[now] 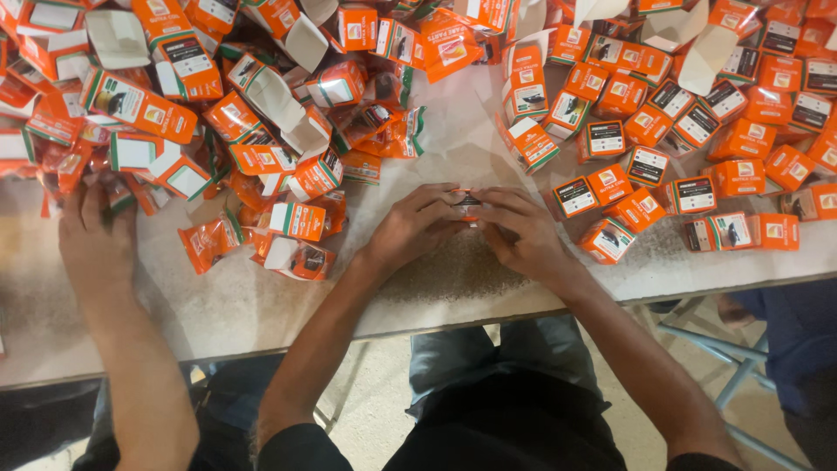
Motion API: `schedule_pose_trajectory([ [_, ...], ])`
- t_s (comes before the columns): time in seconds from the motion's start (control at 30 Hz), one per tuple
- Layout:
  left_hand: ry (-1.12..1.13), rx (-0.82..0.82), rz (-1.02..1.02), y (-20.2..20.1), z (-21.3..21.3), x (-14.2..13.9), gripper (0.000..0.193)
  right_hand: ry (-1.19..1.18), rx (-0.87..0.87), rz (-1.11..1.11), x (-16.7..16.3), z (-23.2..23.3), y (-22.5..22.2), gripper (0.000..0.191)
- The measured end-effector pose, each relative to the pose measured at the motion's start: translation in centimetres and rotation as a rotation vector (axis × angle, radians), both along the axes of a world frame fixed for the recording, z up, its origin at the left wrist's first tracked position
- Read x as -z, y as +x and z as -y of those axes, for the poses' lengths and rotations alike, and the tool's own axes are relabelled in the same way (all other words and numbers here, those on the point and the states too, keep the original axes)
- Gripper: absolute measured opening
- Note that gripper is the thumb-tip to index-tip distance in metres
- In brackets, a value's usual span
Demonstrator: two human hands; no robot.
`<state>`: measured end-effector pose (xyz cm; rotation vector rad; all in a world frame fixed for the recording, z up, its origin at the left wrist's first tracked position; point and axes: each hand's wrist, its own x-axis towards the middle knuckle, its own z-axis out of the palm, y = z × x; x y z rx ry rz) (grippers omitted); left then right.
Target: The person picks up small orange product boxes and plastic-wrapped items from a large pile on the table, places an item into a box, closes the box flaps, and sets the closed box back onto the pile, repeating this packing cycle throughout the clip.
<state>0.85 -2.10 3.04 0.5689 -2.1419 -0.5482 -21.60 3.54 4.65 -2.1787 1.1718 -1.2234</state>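
My left hand [413,225] and my right hand [521,231] meet at the middle of a pale worktable [261,305]. Together they grip a small orange packet [468,202] with a dark part inside; most of it is hidden by my fingers. A heap of flat and half-folded orange cartons and orange pouches [261,139] lies to the left of my hands. Closed small orange boxes [697,139] crowd the table to the right.
Another person's hand [94,235] rests in the carton heap at the far left, its forearm crossing the table's near edge. Below the table are my dark-trousered legs and a light blue stool frame [724,366] at right.
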Motion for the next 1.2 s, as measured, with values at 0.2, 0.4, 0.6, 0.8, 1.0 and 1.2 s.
schedule_pose_trajectory([
  [0.2, 0.010, -0.022, -0.008, -0.6, -0.4, 0.0, 0.039, 0.075, 0.027, 0.081, 1.0, -0.2, -0.2, 0.028],
  [0.4, 0.002, -0.054, -0.016, -0.8, -0.3, 0.2, 0.041, 0.140, 0.026, 0.130, 1.3, 0.2, -0.6, 0.026],
  [0.6, -0.013, -0.133, 0.033, -1.3, -0.2, 0.6, 0.043, 0.094, 0.117, 0.090, 1.3, 0.1, -0.1, 0.029],
  [0.8, -0.059, -0.149, -0.005, -1.3, -0.3, 1.1, 0.045, -0.037, 0.039, -0.058, -0.2, 0.3, -0.9, 0.032],
  [1.0, -0.017, -0.171, 0.027, -1.9, -0.4, 1.3, 0.043, -0.004, 0.080, -0.021, 0.2, 0.5, -1.1, 0.021],
  [1.2, -0.019, -0.152, 0.022, -1.8, -0.3, 1.5, 0.038, -0.026, 0.140, -0.035, 1.1, 0.0, -0.8, 0.017],
])
